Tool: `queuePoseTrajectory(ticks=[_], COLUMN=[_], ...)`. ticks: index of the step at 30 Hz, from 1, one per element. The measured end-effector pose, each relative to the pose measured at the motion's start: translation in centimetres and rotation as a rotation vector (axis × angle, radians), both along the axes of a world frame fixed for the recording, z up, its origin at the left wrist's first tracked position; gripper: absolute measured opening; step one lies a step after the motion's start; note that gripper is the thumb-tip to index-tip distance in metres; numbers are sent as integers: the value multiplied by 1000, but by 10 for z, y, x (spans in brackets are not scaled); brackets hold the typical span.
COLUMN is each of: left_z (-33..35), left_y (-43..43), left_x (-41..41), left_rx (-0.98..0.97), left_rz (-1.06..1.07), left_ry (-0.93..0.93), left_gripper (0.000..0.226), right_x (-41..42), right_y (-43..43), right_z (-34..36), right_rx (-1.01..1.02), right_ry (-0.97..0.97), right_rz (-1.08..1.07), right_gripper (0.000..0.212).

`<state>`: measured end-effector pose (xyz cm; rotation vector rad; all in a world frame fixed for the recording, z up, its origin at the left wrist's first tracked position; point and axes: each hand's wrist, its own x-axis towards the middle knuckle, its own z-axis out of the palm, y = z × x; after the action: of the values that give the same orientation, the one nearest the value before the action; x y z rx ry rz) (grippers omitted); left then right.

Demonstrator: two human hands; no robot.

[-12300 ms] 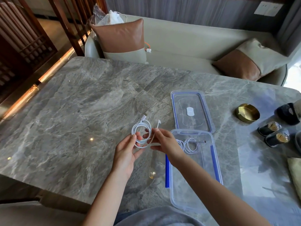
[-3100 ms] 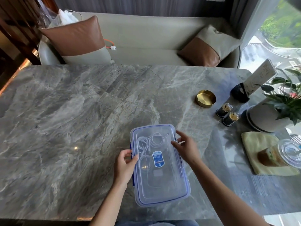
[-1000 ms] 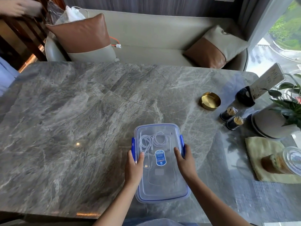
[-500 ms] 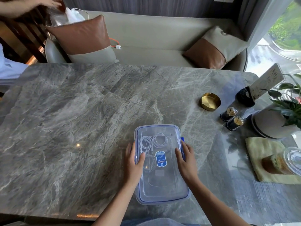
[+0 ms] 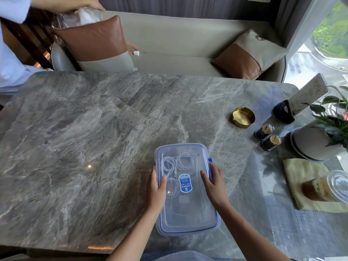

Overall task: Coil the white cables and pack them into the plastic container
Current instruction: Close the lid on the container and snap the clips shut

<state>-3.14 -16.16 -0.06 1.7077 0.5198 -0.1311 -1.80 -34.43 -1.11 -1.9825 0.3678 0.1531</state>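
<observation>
Near the front edge of the table [image 5: 94,129], right of its middle, the container [image 5: 188,233] is lying flat with its lid [image 5: 190,208] already on. The cables [image 5: 176,163] are sitting inside, showing through the clear plastic at the end farthest from the person. The left hand [image 5: 157,187] is gripping the left long side, thumb lying on the lid and fingers curling down over the rim. The right hand [image 5: 213,183] is doing the same on the right side, its fingers covering most of the blue clip [image 5: 210,160]. Both seem to be pressing the side clips home, so the packing itself is looking finished.

If one hand is pushing harder than the other, the container could be skidding on the smooth marble, or the lid could be seating crooked and leaving one side unlatched. A loop lying against the wall could be getting trapped under the rim. Whether either clip is catching I cannot tell, since the hands are hiding them.

Counting: one container, one lid, one blue sticker [image 5: 185,182], two hands, one clip showing. The cables are forming two coils side by side, with a thinner loop trailing toward the person; how many separate cables that makes I cannot tell. Toward the right edge are standing one brass dish [image 5: 243,116] and two small jars [image 5: 263,131].
</observation>
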Motion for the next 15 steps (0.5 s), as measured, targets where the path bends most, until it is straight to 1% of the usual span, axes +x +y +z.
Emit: queuePoseTrajectory(ticks=[3,6,8,9,10,11,12,14,15], left_z=[2,3,2,2,3,5,4,3,4], left_y=[2,1,4,8,13,18,23,28,27], left_x=[0,0,-1,-2,-3,-2,-2,0,0], left_rx=[-18,-95,-167,-199,-227,-248,-260,-253,-202], left_rz=[14,52,80,78,56,24,8,34,59], left_ry=[-7,32,127,196,262,309,327,302,276], left_gripper=[47,48,56,57,54,43,39,45,46], right_x=[1,2,3,4,6,8,9,10,9], right_y=[1,1,-3,-6,-9,-12,-14,-16,-15], right_z=[0,2,4,5,5,5,5,4,4], right_rx=[56,149,246,262,249,215,172,112,103], right_ry=[36,62,135,177,210,227,231,222,220], right_rz=[-9,-44,-91,-114,-125,-118,-106,-101,-100], right_gripper=[42,45,53,56,54,48,41,30,28])
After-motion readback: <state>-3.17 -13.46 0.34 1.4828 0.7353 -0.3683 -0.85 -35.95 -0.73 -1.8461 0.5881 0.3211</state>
